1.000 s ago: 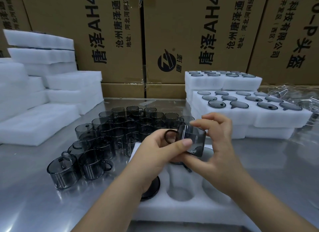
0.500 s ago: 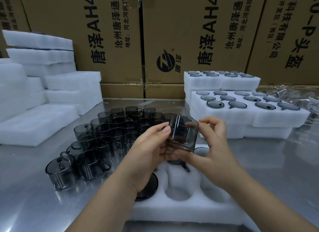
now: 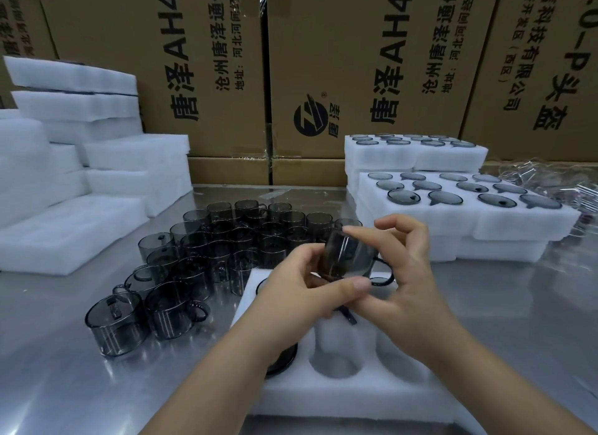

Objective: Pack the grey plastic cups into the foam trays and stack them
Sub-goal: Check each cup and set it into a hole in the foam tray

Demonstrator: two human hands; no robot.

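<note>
Both hands hold one grey see-through cup above the white foam tray near the table's front. My left hand pinches its lower side, thumb under it. My right hand grips its rim and right side, and the cup's handle points right. The tray has round pockets; a dark cup sits in its near left pocket, partly hidden by my left wrist. A crowd of several loose grey cups stands on the steel table to the left.
Filled foam trays are stacked at the right, with another stack behind. Empty foam trays are piled at the left. Cardboard boxes wall off the back. Clear plastic wrapping lies far right.
The cup has been turned in my hands: its handle pointed left, and now points right. Both hands stayed above the tray, the cup a little lower than half a second ago.
</note>
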